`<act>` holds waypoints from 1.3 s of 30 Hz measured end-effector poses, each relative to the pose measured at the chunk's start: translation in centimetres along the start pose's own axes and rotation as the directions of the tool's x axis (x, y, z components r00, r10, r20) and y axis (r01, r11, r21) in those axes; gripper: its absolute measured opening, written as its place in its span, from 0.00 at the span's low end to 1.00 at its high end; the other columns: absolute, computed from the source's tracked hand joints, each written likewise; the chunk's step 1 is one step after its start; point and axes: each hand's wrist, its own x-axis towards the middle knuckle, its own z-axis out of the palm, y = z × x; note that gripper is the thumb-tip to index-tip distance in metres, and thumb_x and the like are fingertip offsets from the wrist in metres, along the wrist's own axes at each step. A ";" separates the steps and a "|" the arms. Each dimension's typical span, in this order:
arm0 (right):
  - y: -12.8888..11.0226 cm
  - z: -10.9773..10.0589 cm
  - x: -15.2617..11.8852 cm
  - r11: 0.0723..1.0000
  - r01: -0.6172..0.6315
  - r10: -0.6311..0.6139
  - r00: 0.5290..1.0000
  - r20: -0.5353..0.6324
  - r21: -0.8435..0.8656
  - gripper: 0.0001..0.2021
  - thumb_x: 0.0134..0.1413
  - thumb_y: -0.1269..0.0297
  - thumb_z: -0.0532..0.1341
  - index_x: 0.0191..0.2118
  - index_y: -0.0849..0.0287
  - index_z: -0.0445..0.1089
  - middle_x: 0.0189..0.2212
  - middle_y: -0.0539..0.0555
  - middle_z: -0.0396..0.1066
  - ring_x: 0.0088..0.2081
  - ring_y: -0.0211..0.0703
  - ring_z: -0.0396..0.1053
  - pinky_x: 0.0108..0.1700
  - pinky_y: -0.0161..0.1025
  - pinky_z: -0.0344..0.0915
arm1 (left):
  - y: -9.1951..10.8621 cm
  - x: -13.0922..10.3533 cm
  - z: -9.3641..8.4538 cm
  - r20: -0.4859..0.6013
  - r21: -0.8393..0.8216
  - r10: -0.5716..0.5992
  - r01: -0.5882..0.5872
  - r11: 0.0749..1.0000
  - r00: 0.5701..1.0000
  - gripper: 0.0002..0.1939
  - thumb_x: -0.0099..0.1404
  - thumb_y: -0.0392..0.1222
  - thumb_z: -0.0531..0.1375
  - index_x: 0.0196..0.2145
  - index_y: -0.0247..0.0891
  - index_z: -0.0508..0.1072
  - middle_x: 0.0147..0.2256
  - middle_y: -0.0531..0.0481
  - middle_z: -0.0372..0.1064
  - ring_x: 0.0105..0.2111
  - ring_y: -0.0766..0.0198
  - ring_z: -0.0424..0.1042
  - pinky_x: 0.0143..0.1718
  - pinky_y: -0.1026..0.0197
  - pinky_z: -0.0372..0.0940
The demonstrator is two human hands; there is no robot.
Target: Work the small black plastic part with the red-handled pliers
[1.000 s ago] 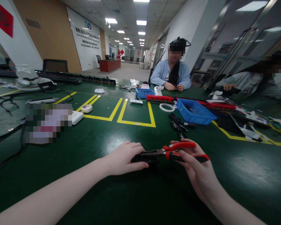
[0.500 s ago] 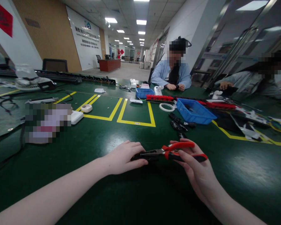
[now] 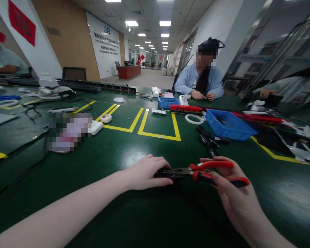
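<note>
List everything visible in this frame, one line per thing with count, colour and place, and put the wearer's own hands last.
pliers: 1, red and black handles, near centre, jaws on the small black part
small black part: 1, black, under the left fingers
blue bins: 2, blue, right of centre and farther back
tape rolls: 2, white, one by the large bin, one left of the yellow lines
black tools: a few, black, in front of the large bin
red strips: 2, red, behind the bins
table: 1, dark green with yellow lines
co-workers: 3, one across in light blue, one far right, one far left
left hand: 1, pressing the black part down
right hand: 1, gripping the pliers handles
</note>
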 end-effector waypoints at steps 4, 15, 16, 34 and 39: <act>0.5 -0.1 0.2 1.000 -0.003 0.003 1.000 -0.013 -0.029 0.25 0.37 0.52 0.74 0.44 0.47 0.69 0.44 0.52 0.76 0.49 0.58 0.73 0.52 0.57 0.71 | -0.2 0.1 0.0 -0.012 0.040 0.028 -0.028 0.999 1.000 0.17 0.67 0.55 0.61 0.43 0.38 0.70 0.37 0.52 0.72 0.36 0.60 0.71 0.39 0.59 0.59; 1.6 -0.5 0.3 0.997 0.040 -0.038 0.999 0.036 -0.066 0.24 0.39 0.53 0.72 0.45 0.45 0.69 0.44 0.52 0.75 0.50 0.59 0.73 0.51 0.58 0.72 | -0.6 0.4 0.2 0.018 0.062 0.032 -0.034 0.998 0.999 0.23 0.61 0.62 0.63 0.40 0.38 0.68 0.37 0.51 0.71 0.36 0.59 0.71 0.41 0.58 0.59; 1.6 -0.5 0.3 0.997 0.038 -0.035 0.999 0.041 -0.064 0.24 0.39 0.53 0.72 0.45 0.45 0.69 0.44 0.51 0.75 0.50 0.59 0.72 0.52 0.59 0.71 | -0.5 0.4 0.2 0.016 0.064 0.026 -0.027 0.998 1.000 0.24 0.60 0.62 0.64 0.39 0.38 0.68 0.36 0.51 0.71 0.36 0.59 0.71 0.41 0.58 0.59; -0.2 -0.1 -1.2 0.978 0.197 -0.190 0.976 0.104 -0.061 0.25 0.38 0.60 0.74 0.45 0.44 0.67 0.45 0.52 0.74 0.46 0.57 0.75 0.47 0.56 0.75 | -0.3 0.5 0.3 0.032 0.190 0.071 -0.076 0.979 0.997 0.21 0.68 0.61 0.56 0.34 0.38 0.65 0.32 0.51 0.69 0.32 0.59 0.70 0.37 0.58 0.58; -1.2 0.4 -3.0 0.945 0.305 -0.292 0.949 0.117 -0.120 0.26 0.34 0.63 0.75 0.42 0.44 0.67 0.45 0.52 0.75 0.45 0.56 0.75 0.49 0.57 0.74 | -0.4 0.4 0.4 0.019 0.195 0.072 -0.074 0.978 0.997 0.21 0.66 0.61 0.58 0.36 0.38 0.65 0.32 0.50 0.69 0.33 0.58 0.71 0.36 0.59 0.59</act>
